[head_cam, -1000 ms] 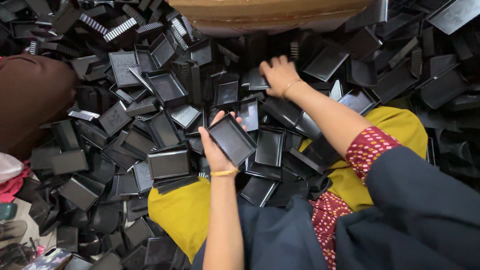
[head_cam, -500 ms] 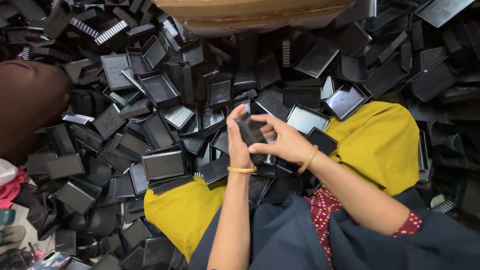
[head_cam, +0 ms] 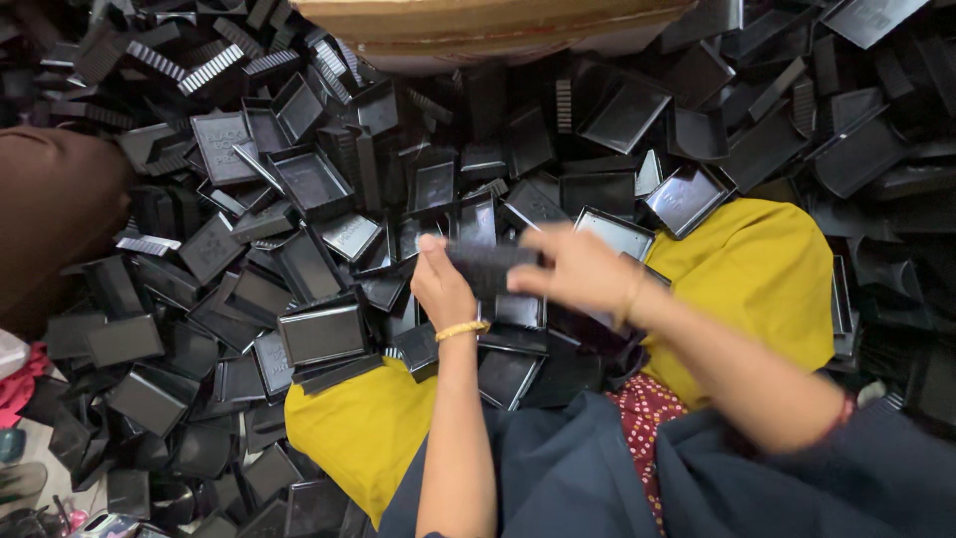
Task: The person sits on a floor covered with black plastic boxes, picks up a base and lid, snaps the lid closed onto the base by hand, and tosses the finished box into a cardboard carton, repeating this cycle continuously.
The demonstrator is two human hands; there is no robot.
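Right now the left hand (head_cam: 443,289) and right hand (head_cam: 578,269) both clasp one black tray (head_cam: 490,267) above the yellow cloth (head_cam: 368,428); a loose grip could drop it into the surrounding tray heap (head_cam: 249,259).

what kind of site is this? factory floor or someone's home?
Probably a small workshop or piece-work sorting spot, worked seated on the ground. A large heap of identical black plastic trays surrounds the person, a cardboard box sits at the top, and both hands, left hand and right hand, hold one black tray.
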